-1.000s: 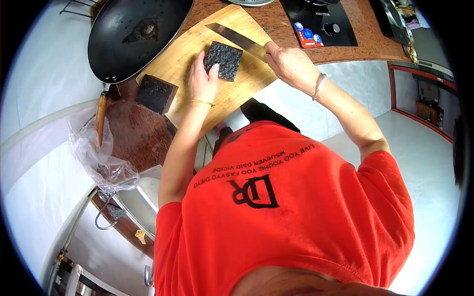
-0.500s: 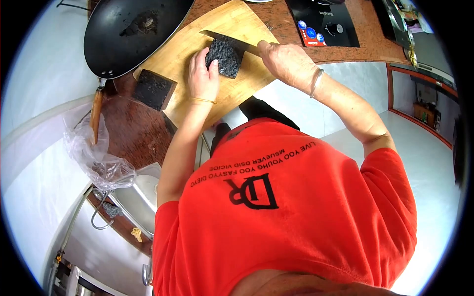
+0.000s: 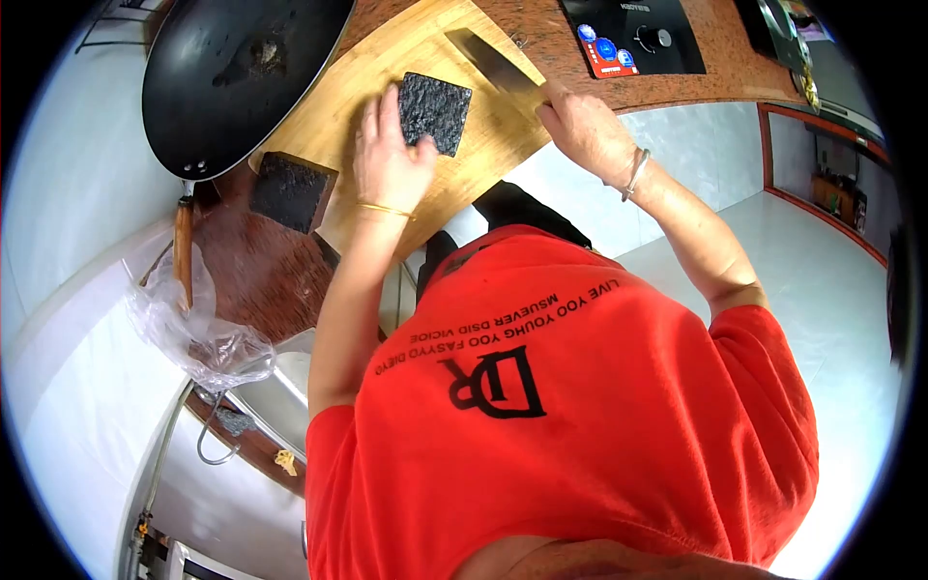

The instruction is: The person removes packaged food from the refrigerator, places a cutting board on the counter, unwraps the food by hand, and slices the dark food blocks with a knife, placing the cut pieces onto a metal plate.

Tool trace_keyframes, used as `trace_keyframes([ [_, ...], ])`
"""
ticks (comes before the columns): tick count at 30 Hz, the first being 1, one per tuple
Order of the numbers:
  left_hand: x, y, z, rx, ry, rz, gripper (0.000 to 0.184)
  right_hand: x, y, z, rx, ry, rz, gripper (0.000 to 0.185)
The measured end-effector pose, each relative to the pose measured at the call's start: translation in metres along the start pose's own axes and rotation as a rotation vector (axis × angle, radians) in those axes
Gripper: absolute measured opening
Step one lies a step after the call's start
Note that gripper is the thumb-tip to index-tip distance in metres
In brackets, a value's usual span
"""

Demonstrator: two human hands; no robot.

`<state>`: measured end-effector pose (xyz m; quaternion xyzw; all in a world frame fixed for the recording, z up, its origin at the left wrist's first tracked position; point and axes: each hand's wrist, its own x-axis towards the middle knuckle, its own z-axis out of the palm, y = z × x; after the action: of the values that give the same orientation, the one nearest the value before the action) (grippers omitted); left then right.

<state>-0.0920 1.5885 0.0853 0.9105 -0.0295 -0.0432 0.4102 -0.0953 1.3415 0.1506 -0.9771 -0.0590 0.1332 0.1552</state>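
Note:
On the wooden cutting board (image 3: 483, 164) lies a square black block (image 3: 434, 111) with a rough, shiny top. My left hand (image 3: 391, 159) rests beside it, fingers stretched along its left side and the thumb near its lower edge. My right hand (image 3: 590, 130) is closed around the handle of a kitchen knife (image 3: 498, 66). The knife's broad blade lies over the board to the right of the block, apart from it. A second dark block (image 3: 290, 191) sits at the board's left corner.
A black wok (image 3: 217, 116) with a wooden handle stands at the upper left. Below it is a clear plastic bag (image 3: 217, 343), close to a metal sink (image 3: 275, 396). At the upper right, a black cooktop (image 3: 667, 43) with a knob rests on the brown counter (image 3: 735, 77).
The knife has moved off the block's top edge to the right, with my right hand. My left thumb has slid from the block's face to its lower edge. The view has shifted slightly.

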Motion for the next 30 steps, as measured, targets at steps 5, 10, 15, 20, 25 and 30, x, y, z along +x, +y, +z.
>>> trace_keyframes([
  [5,0.025,0.036,-0.032,0.692,-0.434,0.526,0.085,-0.009,0.016,0.016,0.121,-0.005,0.109,0.019],
  [10,0.061,0.035,-0.015,0.85,-0.602,0.736,0.095,-0.013,0.015,0.014,0.143,0.085,0.1,0.019],
  [15,0.061,0.033,-0.015,0.736,-0.489,0.64,0.096,-0.02,0.018,0.006,0.203,0.053,0.124,0.019],
  [20,0.027,0.041,-0.007,0.636,-0.189,0.098,0.103,-0.022,0.015,0.003,0.245,0.055,0.121,0.018],
  [25,0.001,0.017,-0.006,0.396,0.016,0.169,0.085,-0.011,-0.015,-0.012,-0.049,-0.001,-0.117,0.012],
  [30,-0.008,0.002,0.0,0.205,0.118,0.11,0.065,0.007,-0.05,-0.029,-0.259,-0.159,-0.259,0.018],
])
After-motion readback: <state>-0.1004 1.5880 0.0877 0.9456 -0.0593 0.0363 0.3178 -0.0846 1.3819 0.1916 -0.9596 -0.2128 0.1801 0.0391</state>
